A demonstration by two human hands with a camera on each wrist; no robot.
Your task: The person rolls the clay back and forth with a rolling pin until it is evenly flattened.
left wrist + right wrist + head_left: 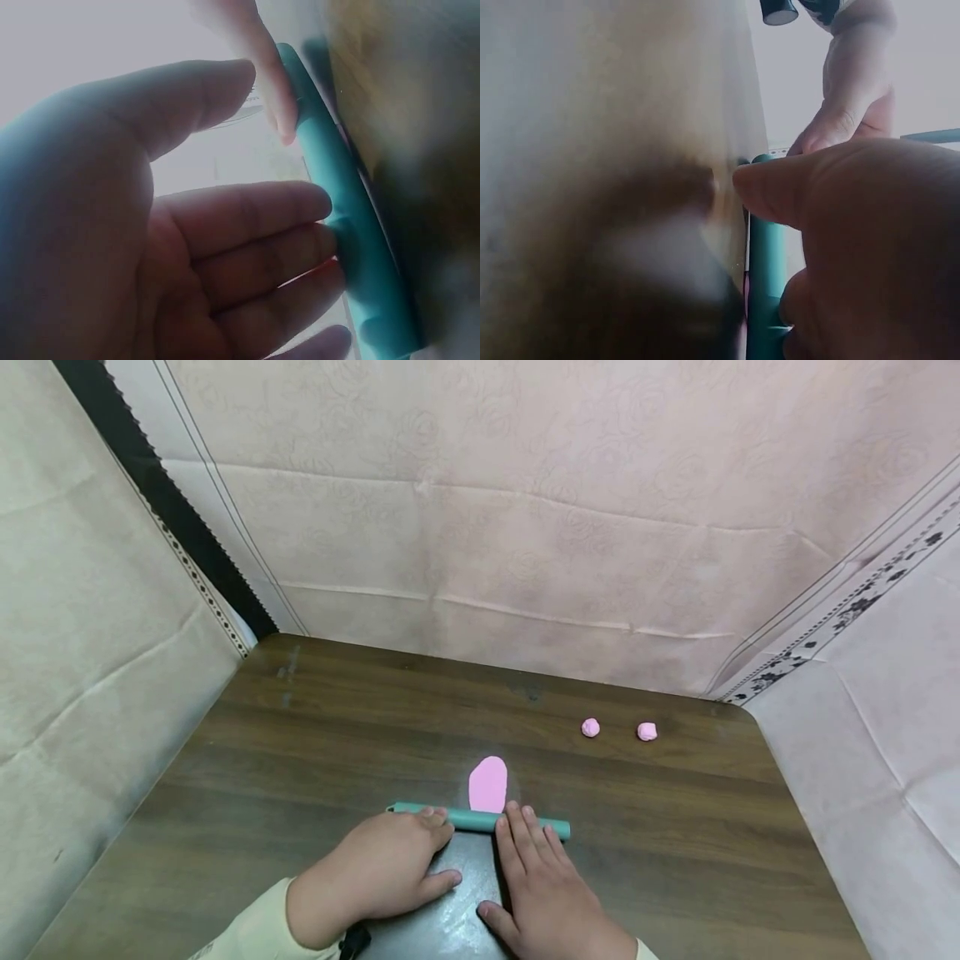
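Pale creased sheeting (480, 527) rises round a brown wood-grained table (675, 835), where a person's hands work close together. Their left hand (382, 868) clutches nothing: from the head camera I see just its back, while the left wrist view reveals the palm side and nearly straight fingers meeting a green rod (476, 821). Their right hand (543, 889) lies flat and ungripping too, straight fingers reaching onto the rod's right part. Beyond the rod, right at its far side, sits a flat pink piece (488, 783), round-ended; the right wrist view gives it only as a thin sliver. Farther off to the right, one pink ball (591, 727) rests near a second pink ball (647, 732), both visible only from the head
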